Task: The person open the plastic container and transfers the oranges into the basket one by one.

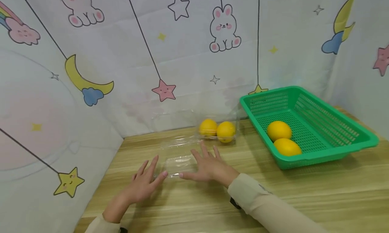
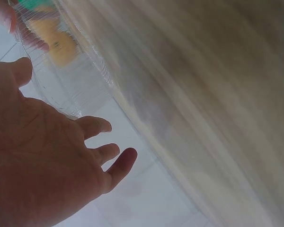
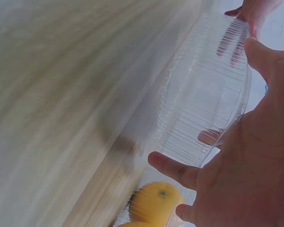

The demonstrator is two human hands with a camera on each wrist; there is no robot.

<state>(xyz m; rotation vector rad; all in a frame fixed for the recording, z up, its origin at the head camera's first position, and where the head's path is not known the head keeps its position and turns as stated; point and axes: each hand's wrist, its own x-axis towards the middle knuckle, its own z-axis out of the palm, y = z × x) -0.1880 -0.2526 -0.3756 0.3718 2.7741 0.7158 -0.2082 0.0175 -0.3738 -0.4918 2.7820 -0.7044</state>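
A clear plastic clamshell box (image 1: 180, 163) sits on the table between my two hands, with no fruit inside it. My left hand (image 1: 143, 184) is at its left side, fingers spread and thumb near the front edge. At the right side is my right hand (image 1: 211, 165), also with spread, mostly straight fingers. In the right wrist view, that hand (image 3: 251, 161) lies along the ribbed wall of the box (image 3: 203, 90). Whether the left palm (image 2: 42, 156) touches the plastic I cannot tell.
Behind, a second clear box holds two yellow-orange fruits (image 1: 226, 131). On the right stands a green slotted basket (image 1: 310, 131) with two more such fruits (image 1: 279, 131). A faint clear plastic panel (image 1: 173, 120) rises before the cartoon-printed cloth (image 1: 188, 57) at the table's back.
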